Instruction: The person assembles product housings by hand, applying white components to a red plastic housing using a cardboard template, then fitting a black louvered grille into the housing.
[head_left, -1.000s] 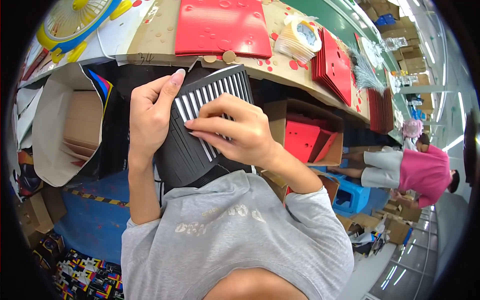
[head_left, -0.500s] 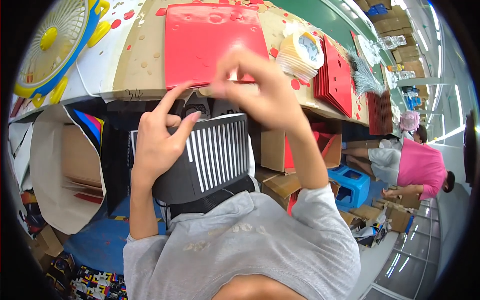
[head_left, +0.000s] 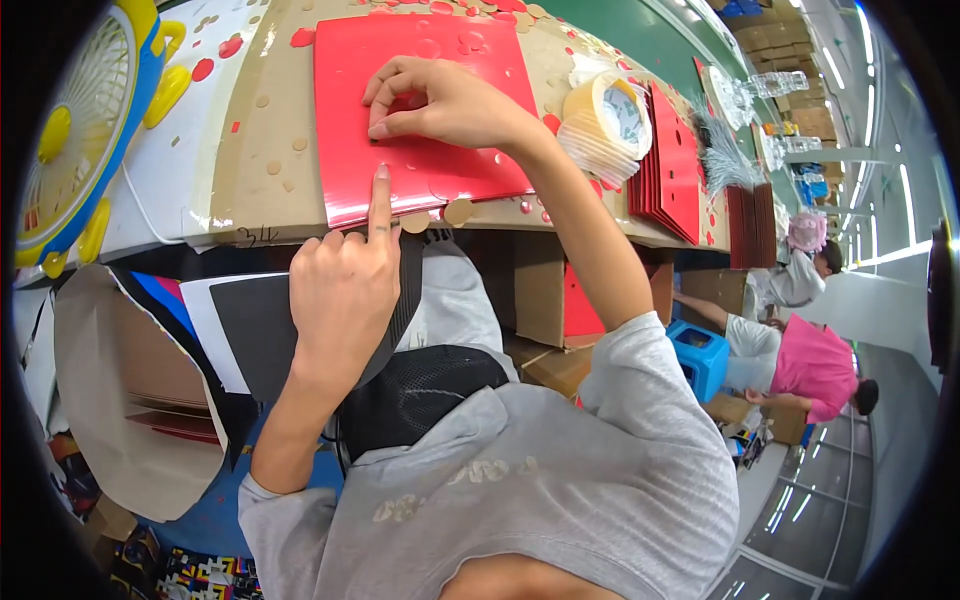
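Observation:
A glossy red sheet [head_left: 450,165], perhaps several in a stack, lies on the table's near edge with loose round cut-outs on it. Above its left part, my right hand [head_left: 440,105] has curled fingers and a thumb drawn together in a pinch. Anything between those fingertips is too small to make out. My left hand [head_left: 345,290] lays its stretched index fingertip on the sheet's near edge, the other fingers bent and partly hidden. Below that hand, around my lap, rests a black card [head_left: 255,325] with a white layer showing at its left side.
A tape roll [head_left: 612,112] and a pile of punched red sheets [head_left: 672,165] stand to the right. At the left is a blue and yellow fan [head_left: 75,130]. A blue stool [head_left: 700,350], cardboard boxes and people in pink [head_left: 815,370] and white are further right.
My right hand has moved left over the red sheet. My left index finger has come forward onto the sheet's edge. The black card has shifted left, its striped face now mostly hidden.

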